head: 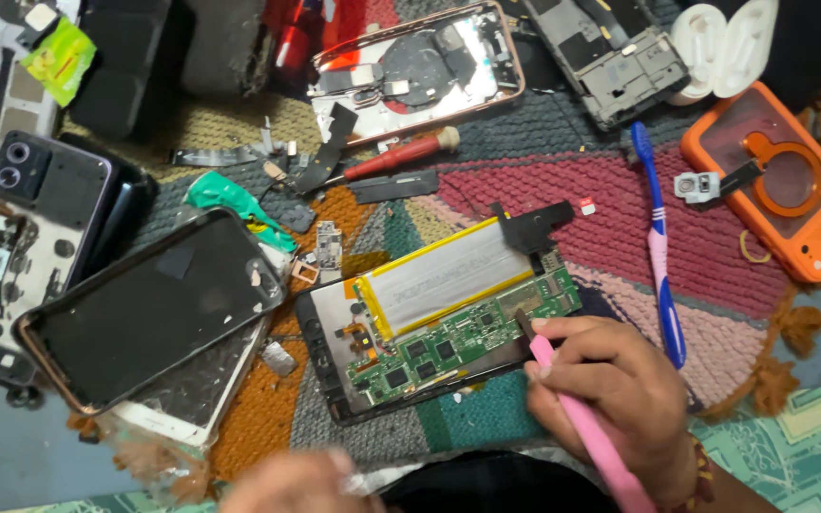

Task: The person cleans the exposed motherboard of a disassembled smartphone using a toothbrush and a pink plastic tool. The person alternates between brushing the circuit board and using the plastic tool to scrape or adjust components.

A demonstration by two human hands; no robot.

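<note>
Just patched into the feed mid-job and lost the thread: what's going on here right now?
A person is working on an opened phone lying on a woven mat, its green circuit board and silver battery exposed. The right hand grips a pink tool with its tip at the board's edge. The left hand is blurred at the bottom, holding nothing that can be made out. Other stripped phones, a red screwdriver and a blue toothbrush lie around.

Woven multicoloured rug (715, 256) is carrying: an opened phone with green circuit board (444, 318), a red-handled screwdriver (396, 157), a blue-and-pink toothbrush (659, 242), an orange phone case (781, 180), a dark phone screen (149, 309).
</note>
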